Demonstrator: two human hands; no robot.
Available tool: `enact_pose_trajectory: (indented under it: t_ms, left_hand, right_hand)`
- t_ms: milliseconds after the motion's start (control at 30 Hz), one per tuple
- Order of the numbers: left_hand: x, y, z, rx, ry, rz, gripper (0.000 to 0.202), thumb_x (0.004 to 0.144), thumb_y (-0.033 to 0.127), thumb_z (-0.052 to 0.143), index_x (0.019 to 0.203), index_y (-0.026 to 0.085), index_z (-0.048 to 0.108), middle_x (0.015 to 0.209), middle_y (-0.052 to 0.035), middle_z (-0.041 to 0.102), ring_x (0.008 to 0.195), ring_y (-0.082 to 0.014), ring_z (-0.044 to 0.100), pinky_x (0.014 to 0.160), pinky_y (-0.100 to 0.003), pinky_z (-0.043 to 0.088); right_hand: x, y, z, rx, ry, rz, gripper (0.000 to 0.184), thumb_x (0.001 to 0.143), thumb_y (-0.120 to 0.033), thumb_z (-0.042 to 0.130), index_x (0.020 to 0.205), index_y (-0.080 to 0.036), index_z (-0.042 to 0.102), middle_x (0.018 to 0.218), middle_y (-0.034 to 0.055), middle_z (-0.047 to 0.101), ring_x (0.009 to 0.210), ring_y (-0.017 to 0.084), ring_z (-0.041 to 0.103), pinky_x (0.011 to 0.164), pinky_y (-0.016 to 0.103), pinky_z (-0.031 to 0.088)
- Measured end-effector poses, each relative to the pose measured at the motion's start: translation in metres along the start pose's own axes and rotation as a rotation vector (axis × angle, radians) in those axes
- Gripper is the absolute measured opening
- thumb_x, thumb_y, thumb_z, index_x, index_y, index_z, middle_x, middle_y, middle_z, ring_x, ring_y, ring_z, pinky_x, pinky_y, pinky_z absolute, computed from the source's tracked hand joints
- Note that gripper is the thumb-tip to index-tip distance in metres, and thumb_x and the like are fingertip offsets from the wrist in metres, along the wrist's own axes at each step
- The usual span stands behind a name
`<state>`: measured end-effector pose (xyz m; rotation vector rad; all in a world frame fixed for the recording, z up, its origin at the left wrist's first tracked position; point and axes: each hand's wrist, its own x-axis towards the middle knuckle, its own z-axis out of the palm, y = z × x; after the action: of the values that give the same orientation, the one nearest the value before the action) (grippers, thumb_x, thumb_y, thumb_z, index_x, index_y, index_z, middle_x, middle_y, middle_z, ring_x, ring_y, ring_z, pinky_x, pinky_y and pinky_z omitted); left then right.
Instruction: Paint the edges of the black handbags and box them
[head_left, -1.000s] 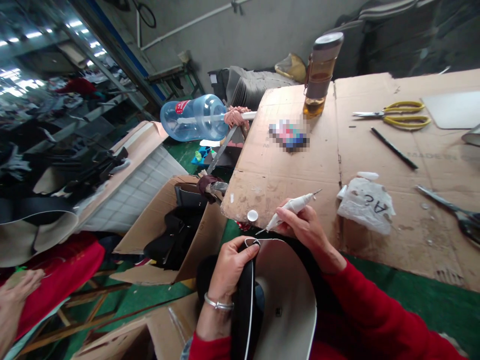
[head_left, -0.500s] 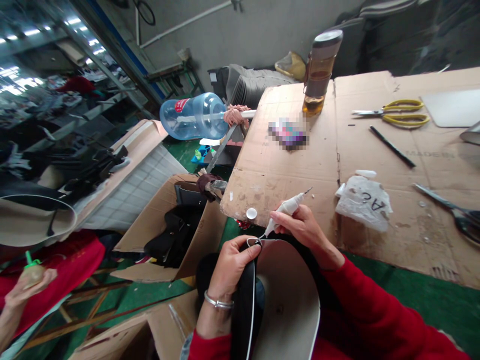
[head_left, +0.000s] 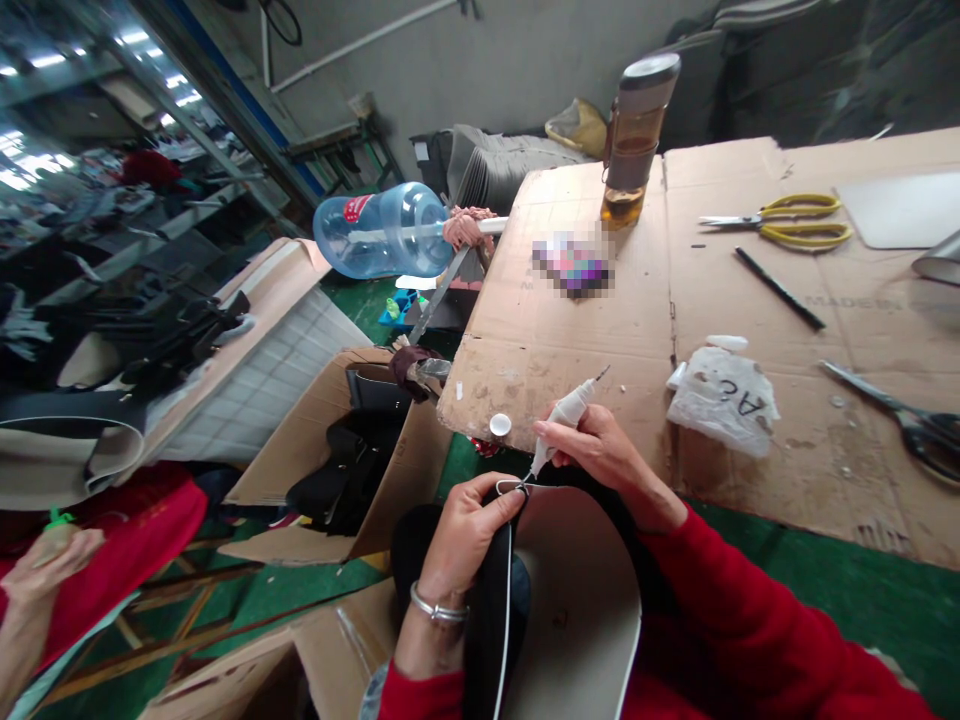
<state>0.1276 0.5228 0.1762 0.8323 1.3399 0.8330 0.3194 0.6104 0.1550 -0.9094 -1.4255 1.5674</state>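
White pen tool (head_left: 559, 425) tip touches folded piece (head_left: 577, 600) (black-edged).

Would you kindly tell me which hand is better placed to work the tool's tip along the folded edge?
Right: the right hand grips the white tool, tip at the edge, while the left hand pinches the black-and-white piece.

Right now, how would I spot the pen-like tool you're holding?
Find the cardboard-covered table; at its near edge my right hand holds a slim white tool. Unlike the scissors lying farther back, its thin metal tip touches the curved panel.
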Motion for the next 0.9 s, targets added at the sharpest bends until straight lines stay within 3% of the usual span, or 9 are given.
enact_pose_trajectory:
  t_ms: [300,433,533,633,767,900]
  left_hand:
    - [0.001,-0.005,0.008,0.022,-0.049,0.003,0.016,0.079,0.030,0.077,0.076,0.014,0.074,0.067,0.0012,0.058,0.062,-0.0103,0.045,0.058,-0.021,0.034]
    - [0.003,-0.008,0.011,-0.050,-0.044,-0.004,0.014,0.076,0.027,0.076,0.073,0.014,0.072,0.065,0.0011,0.058,0.061,-0.0101,0.046,0.058,-0.020,0.035]
    - [0.006,-0.010,0.008,-0.143,0.006,-0.021,0.016,0.073,0.028,0.079,0.072,0.014,0.071,0.063,0.0016,0.058,0.057,-0.0096,0.047,0.055,-0.020,0.036]
    - [0.007,-0.010,-0.002,-0.222,0.106,-0.010,0.019,0.069,0.029,0.083,0.072,0.015,0.071,0.062,0.0016,0.061,0.055,-0.0101,0.051,0.054,-0.020,0.039]
    - [0.008,-0.008,-0.017,-0.277,0.239,0.018,0.027,0.065,0.034,0.090,0.078,0.016,0.075,0.068,-0.0005,0.069,0.059,-0.0131,0.061,0.058,-0.022,0.048]
    - [0.009,-0.004,-0.025,-0.272,0.279,0.020,0.034,0.062,0.036,0.093,0.086,0.016,0.081,0.074,-0.0035,0.075,0.064,-0.0152,0.065,0.062,-0.023,0.052]
  right_hand:
    - [0.002,-0.005,-0.003,-0.159,-0.035,0.045,0.038,0.092,-0.041,0.064,0.063,-0.017,0.060,0.051,-0.0004,0.057,0.047,0.011,0.051,0.046,0.022,0.035]
    - [0.001,-0.002,-0.003,-0.099,-0.041,0.047,0.040,0.093,-0.045,0.066,0.065,-0.017,0.061,0.053,0.0000,0.058,0.048,0.012,0.052,0.047,0.023,0.037]
    - [0.000,0.001,-0.001,0.017,0.019,0.040,0.042,0.093,-0.051,0.068,0.069,-0.017,0.063,0.056,0.0003,0.059,0.050,0.013,0.053,0.048,0.023,0.038]
    - [0.001,0.005,0.003,0.072,0.160,-0.035,0.040,0.093,-0.052,0.070,0.074,-0.017,0.066,0.065,0.0011,0.062,0.056,0.014,0.056,0.052,0.024,0.042]
    - [0.003,0.009,0.009,-0.062,0.229,-0.152,0.031,0.095,-0.048,0.071,0.087,-0.017,0.071,0.078,0.0029,0.066,0.066,0.016,0.059,0.057,0.026,0.043]
    - [0.003,0.008,0.011,-0.187,0.251,-0.191,0.030,0.096,-0.047,0.069,0.090,-0.017,0.072,0.076,0.0018,0.063,0.063,0.015,0.053,0.055,0.027,0.038]
